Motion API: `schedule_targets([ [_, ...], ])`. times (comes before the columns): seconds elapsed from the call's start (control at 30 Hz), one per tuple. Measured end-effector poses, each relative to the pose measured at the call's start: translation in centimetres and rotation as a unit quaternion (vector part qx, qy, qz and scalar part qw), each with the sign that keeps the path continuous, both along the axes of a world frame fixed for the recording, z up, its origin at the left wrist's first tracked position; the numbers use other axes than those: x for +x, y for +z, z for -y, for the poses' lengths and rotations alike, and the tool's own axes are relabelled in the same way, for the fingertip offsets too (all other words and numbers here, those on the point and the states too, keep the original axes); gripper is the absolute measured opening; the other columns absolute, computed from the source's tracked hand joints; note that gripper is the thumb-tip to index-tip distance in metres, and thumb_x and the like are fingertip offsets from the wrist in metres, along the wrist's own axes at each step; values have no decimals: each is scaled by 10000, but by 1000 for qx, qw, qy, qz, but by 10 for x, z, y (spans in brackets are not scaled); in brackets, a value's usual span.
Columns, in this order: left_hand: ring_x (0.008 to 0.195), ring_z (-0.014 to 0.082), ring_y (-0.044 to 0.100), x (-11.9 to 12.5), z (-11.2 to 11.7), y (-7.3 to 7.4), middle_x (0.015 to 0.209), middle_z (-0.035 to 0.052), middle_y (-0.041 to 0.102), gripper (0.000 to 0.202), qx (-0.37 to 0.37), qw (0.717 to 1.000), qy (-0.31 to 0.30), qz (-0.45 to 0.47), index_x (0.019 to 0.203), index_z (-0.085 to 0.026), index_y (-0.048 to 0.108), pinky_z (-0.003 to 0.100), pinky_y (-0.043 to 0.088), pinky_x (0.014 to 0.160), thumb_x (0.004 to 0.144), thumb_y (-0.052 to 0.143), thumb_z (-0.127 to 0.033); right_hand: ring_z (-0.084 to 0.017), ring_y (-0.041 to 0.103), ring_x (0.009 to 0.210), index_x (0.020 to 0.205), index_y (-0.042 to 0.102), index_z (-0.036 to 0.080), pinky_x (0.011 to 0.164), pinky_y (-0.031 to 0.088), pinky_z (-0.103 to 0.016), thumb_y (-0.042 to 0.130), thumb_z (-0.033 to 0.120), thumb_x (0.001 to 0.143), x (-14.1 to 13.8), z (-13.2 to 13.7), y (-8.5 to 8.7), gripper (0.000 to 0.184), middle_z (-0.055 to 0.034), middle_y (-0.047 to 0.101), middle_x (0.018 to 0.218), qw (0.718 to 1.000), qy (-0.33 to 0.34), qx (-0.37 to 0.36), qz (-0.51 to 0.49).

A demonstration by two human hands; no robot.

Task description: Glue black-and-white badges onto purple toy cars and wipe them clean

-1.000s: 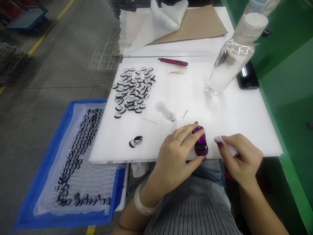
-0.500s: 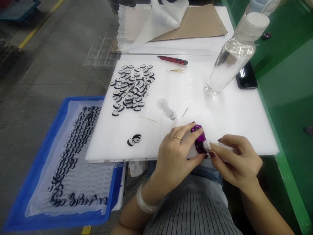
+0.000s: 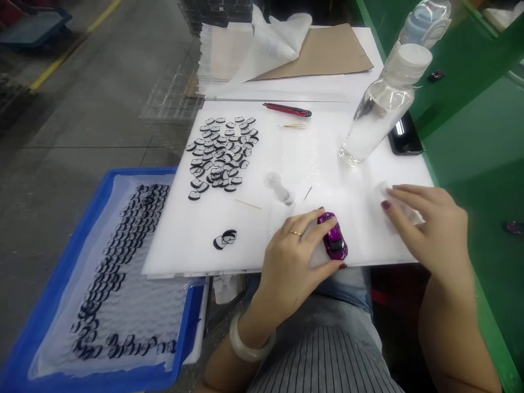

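Observation:
A small purple toy car [image 3: 335,240] rests on the white foam board [image 3: 368,180] near its front edge. My left hand [image 3: 292,262] grips the car between forefinger and thumb. My right hand [image 3: 429,226] hovers over the board's right side, fingers closed on a white wipe [image 3: 388,192], well apart from the car. A small clear vial [image 3: 279,188] lies just beyond the car. A pair of black-and-white windscreen parts [image 3: 226,238] lies to the left of my left hand.
A heap of black-and-white parts [image 3: 221,155] covers the board's left. A clear bottle [image 3: 379,109], black phone [image 3: 403,139] and red utility knife [image 3: 287,109] lie farther back. A blue tray [image 3: 53,305] with rows of parts sits lower left. Green bench [image 3: 470,142] at right.
My right hand, which had pressed the white wipe against the car, has pulled away to the right and back. My left hand still holds the car in place.

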State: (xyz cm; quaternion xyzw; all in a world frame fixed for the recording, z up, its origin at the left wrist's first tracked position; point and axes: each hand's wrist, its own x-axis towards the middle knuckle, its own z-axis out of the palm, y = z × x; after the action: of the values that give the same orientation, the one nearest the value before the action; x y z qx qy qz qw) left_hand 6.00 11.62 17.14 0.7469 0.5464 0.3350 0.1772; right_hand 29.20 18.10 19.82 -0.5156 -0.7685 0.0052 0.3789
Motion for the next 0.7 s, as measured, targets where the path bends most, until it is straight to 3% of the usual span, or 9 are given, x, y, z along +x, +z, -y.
schedule_targets([
  [0.07,1241,252,549,-1,0,2,1371,67,603,521,-11,1000,-8,8,1330,-204,588,448,535,1015,851,757,-319,-268,674,916,932,740,202,753,506,-416,694,254,882,-4,7,-6,86,-88,738,990,999,-14,-23,37],
  [0.13,1258,232,538,-1,0,4,1375,60,602,391,-15,1000,-11,15,1334,-203,589,431,523,1027,951,618,-274,-230,670,895,925,711,210,783,506,-400,668,223,899,-14,19,-10,52,-53,727,940,997,26,-69,-8],
  [0.27,1247,218,543,2,0,5,1360,52,609,363,-17,1000,6,18,1322,-204,598,412,515,1023,963,544,-191,-185,641,856,966,655,222,752,486,-366,633,224,922,-39,36,-15,49,-18,665,910,980,103,-164,-44],
  [0.53,1225,222,552,4,-1,6,1326,56,625,346,-23,999,12,20,1299,-206,607,421,514,1029,955,567,-190,-186,592,801,971,608,220,699,499,-357,627,270,918,-43,32,-25,75,-38,586,919,976,100,-183,-68],
  [0.63,1261,206,537,2,0,6,1370,49,604,353,-32,999,9,12,1332,-215,588,408,506,1042,998,484,-167,-186,617,780,978,597,229,703,493,-360,587,237,940,-45,36,-24,40,-24,632,869,982,76,-149,-84],
  [0.7,1301,183,517,0,1,5,1400,47,589,393,-32,999,9,18,1376,-208,552,387,477,1086,1013,420,-131,-204,638,793,1040,580,232,724,496,-381,592,253,934,-55,42,-23,109,-30,668,875,988,52,-111,-90],
])
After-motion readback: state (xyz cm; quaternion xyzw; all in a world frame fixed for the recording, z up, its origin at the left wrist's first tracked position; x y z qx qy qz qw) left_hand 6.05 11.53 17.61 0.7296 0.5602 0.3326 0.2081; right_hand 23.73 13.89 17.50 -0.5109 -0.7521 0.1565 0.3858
